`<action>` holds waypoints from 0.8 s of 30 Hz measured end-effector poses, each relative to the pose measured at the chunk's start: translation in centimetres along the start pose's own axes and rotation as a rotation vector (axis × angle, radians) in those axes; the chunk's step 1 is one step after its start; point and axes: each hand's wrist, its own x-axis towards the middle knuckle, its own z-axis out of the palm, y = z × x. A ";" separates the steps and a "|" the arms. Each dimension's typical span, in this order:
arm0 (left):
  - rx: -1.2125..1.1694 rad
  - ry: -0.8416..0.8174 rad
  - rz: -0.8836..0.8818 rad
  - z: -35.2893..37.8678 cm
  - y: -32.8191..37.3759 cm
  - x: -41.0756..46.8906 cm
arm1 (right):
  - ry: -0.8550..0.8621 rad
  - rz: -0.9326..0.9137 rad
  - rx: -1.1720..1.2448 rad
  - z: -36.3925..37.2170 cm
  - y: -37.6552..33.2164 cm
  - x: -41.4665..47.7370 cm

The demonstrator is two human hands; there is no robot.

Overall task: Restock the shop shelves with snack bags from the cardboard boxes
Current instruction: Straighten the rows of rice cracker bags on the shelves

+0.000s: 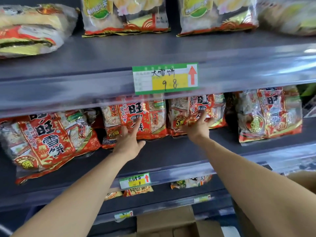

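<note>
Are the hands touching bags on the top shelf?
No, left hand and right hand press red bags on the middle shelf.

Red snack bags (135, 117) stand upright (one leaning) on the grey shelf (171, 151).

Bare left grip (128, 144) and right grip (198, 127), slim forearms (82, 190) uncovered to the frame edge.

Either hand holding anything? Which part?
Nothing gripped: left hand presses flat on the lower front of the middle red bag; right hand on the front of the neighbouring red bag.
</note>
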 end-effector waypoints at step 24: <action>0.041 0.234 -0.087 -4.4 -2.8 -6.6 | -0.089 -0.581 -0.361 2.1 -3.8 -10.2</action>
